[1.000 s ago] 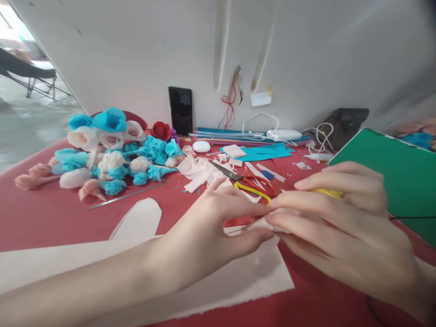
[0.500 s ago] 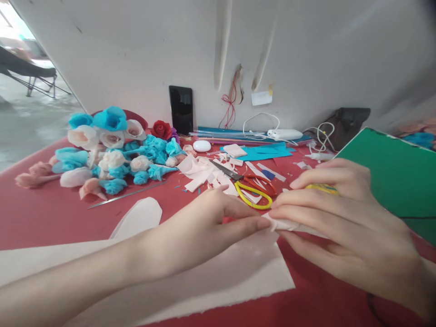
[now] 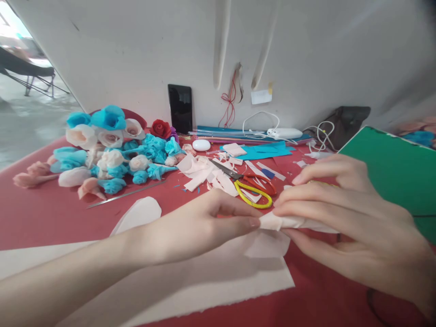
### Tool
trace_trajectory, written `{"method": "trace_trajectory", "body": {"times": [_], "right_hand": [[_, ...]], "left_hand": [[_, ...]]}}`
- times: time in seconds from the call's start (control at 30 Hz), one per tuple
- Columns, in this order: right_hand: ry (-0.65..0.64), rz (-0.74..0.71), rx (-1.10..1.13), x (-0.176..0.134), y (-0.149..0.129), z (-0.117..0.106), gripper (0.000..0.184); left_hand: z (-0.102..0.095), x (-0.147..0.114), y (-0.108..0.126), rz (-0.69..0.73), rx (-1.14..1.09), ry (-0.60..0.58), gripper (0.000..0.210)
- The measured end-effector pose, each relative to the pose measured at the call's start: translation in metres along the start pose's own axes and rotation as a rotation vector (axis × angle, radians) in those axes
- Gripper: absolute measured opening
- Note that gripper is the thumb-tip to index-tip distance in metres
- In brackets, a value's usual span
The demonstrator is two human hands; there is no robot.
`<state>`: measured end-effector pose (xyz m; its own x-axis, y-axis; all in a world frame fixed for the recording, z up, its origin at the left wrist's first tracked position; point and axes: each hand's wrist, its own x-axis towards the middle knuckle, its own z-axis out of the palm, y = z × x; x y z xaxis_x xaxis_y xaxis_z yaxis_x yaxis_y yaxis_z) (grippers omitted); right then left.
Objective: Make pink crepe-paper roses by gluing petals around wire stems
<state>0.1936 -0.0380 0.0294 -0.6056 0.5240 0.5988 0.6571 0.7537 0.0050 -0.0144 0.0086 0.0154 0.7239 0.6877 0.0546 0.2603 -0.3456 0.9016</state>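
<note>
Pale pink paper, wound into a slim paper roll (image 3: 289, 222), sits right of centre in the lower half of the frame, between two bare hands. The left hand (image 3: 200, 229), reaching in from the lower left, pinches the roll's left end narrowly between thumb and forefinger. The right hand (image 3: 368, 231), at the lower right, holds the roll further along, thumb below and fingers above, its other fingers spread. A yellow sliver (image 3: 323, 183) shows behind those fingers; it is too covered to say what it is.

Just under the roll is a thin loose flap (image 3: 269, 246) of the same colour, above a large pale sheet (image 3: 204, 286) that stretches across the bottom left of the red table (image 3: 180, 204). Rounded petal cutouts (image 3: 139, 215) lie left of centre, beyond the left forearm.

Scissors (image 3: 237, 176) with one red and one yellow handle rest mid-frame, beside and partly over pink scraps (image 3: 195, 170). Blue, white and pink paper flowers (image 3: 114, 159) crowd the left, near a thin metal rod (image 3: 126, 195). A green board (image 3: 398, 175) slants at the right edge.
</note>
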Motion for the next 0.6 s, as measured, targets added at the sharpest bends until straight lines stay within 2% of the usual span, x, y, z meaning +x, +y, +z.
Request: {"method": "trace_trajectory", "body": {"times": [0.1,0.27,0.33,0.47,0.6], "right_hand": [[-0.004,0.011,0.005,-0.0003,0.0,-0.0004,0.011],[-0.058,-0.01,0.041,-0.0018,0.0008,0.0008,0.012],[-0.053,0.003,0.044,-0.0016,0.0006,0.0025,0.01],[-0.035,0.027,0.049,-0.0003,-0.0002,0.0067,0.008],[-0.067,0.036,0.052,-0.0012,-0.0011,0.0077,0.008]], "left_hand": [[-0.0022,0.0001,0.002,-0.003,-0.115,-0.03,0.027],[-0.0012,0.001,0.0084,-0.065,-0.139,-0.036,0.022],[0.0011,0.0017,0.0089,-0.089,-0.141,-0.008,0.016],[0.0047,0.0026,0.0052,-0.096,-0.023,0.126,0.013],[0.0053,0.0034,0.0032,-0.033,-0.102,0.077,0.011]]}}
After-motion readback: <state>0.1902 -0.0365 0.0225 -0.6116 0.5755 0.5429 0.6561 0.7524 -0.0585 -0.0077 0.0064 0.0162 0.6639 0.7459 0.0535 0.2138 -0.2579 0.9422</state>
